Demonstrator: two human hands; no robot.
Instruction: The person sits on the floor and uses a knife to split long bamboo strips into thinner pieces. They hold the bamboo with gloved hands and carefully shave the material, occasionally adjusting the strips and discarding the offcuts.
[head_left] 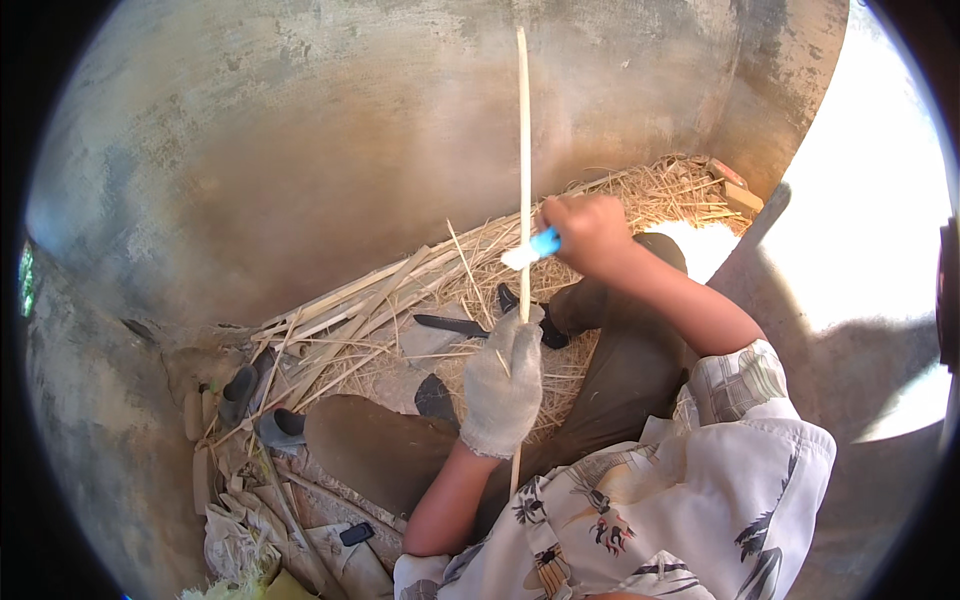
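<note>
My left hand (502,388), in a whitish knit glove, is closed around a long pale wooden stick (525,130) that stands nearly upright in front of me. The stick's lower end runs down past the glove toward my lap. Above the glove, my bare right hand (590,232) grips a tool with a bright blue handle (546,242). The tool's whitish end (519,258) meets or crosses the stick; glare and blur hide its exact kind. On the ground beyond the glove lies a dark flat blade (450,324).
Pale split strips (350,290) and straw-like shavings (640,190) line the foot of a curved wall (330,130). Dark shoes (238,395) lie at left. A small black object (356,534) rests near crumpled sacking (240,530). Bricks (742,198) sit at the far right.
</note>
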